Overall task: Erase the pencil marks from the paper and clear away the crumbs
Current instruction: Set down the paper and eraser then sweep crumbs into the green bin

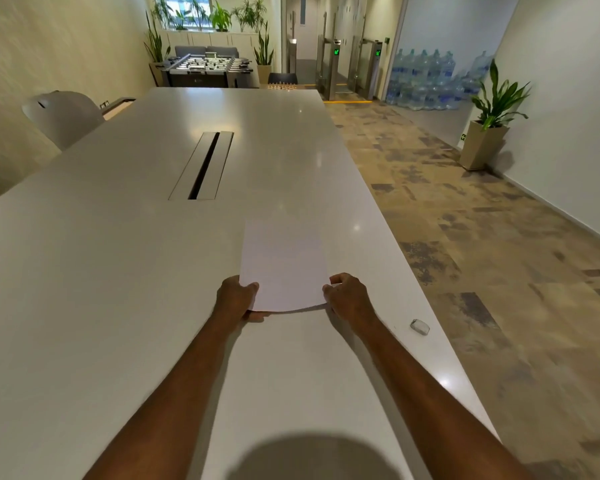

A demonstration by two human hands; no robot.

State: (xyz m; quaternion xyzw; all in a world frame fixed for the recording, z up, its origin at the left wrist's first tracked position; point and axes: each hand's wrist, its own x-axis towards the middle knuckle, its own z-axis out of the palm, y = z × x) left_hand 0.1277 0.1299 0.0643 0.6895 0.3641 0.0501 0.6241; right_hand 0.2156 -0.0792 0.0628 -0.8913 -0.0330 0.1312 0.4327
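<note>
Head view showed both hands, left hand (235,295) and right hand (347,296), with fingers pinching the light, floppy paper (284,266) at its near corners, where it bowed off the desk (118,271).

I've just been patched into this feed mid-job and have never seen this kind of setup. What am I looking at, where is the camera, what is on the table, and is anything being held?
There is no machine here: a person works with two bare hands. The single picture comes from a wide-angle camera worn on the person's head, looking forward and down, so the two forearms reach in from the bottom.

The surface is a long white table with a cable slot in its middle. On it lies a white sheet of paper. The left hand and the right hand each grip its near corners, and the near edge is lifted slightly off the table. I cannot make out pencil marks or crumbs at this size.

A small pale eraser lies untouched to the right, near the table's edge.
</note>
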